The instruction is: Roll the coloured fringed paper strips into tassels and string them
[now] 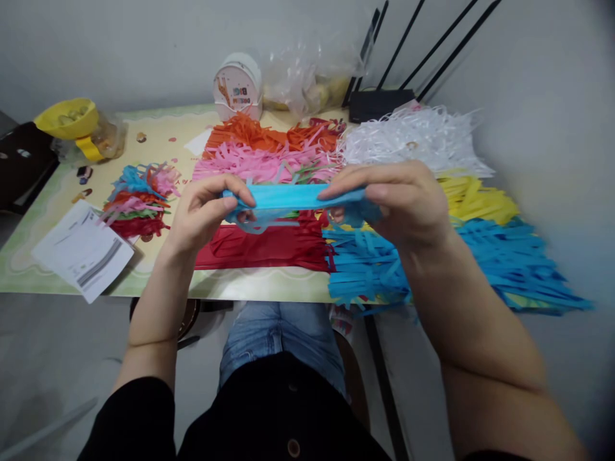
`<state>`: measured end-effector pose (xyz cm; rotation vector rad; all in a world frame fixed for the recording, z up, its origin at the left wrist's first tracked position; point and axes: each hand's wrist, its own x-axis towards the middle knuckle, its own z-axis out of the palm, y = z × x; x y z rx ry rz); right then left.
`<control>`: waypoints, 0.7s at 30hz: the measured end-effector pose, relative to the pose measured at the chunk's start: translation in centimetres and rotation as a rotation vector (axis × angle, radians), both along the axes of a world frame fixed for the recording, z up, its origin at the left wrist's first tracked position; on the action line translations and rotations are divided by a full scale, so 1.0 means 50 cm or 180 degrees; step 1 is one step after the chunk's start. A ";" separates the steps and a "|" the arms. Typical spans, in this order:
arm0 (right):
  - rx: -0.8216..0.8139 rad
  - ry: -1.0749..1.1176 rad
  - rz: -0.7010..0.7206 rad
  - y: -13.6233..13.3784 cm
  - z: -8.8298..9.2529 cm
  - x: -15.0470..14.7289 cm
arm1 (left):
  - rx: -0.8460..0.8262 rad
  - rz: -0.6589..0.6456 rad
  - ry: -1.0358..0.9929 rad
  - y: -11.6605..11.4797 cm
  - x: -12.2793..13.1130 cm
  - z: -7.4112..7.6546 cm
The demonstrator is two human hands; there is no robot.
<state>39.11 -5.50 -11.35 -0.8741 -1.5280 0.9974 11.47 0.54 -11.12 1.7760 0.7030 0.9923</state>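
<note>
Above the table a strip of light-blue tissue paper (286, 196) is stretched level between my two hands. My left hand (204, 208) pinches its left end between thumb and fingers. At the other end, my right hand (394, 195) grips the blue paper, and part of it bunches beneath my fingers. Below the strip lies a folded red tissue paper piece (262, 246) with a fringed right end. Blue fringed paper (360, 259) spreads out under my right hand and forearm, partly hidden by them. Pink fringe (259, 160) lies just behind the strip.
Orange (273, 137), white (408, 137) and yellow fringe (475, 198) lie farther back and right. A mixed-colour tassel bundle (137, 202) and a white labelled packet (84, 250) sit left. Behind are a yellow bowl (67, 120), a round tub (237, 86), a plastic bag (312, 80) and a black router (379, 102).
</note>
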 end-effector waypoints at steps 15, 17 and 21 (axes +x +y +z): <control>0.0456 -0.1490 -0.1186 -0.026 0.015 -0.025 | 0.1259 0.0766 0.0768 -0.028 0.011 0.001; 0.0372 -0.1259 -0.1055 -0.023 0.013 -0.026 | 0.0907 0.0636 0.0630 -0.028 0.011 0.003; -0.0008 -0.0491 -0.0594 -0.021 0.006 -0.033 | -0.0072 0.0205 0.0007 -0.033 0.011 -0.001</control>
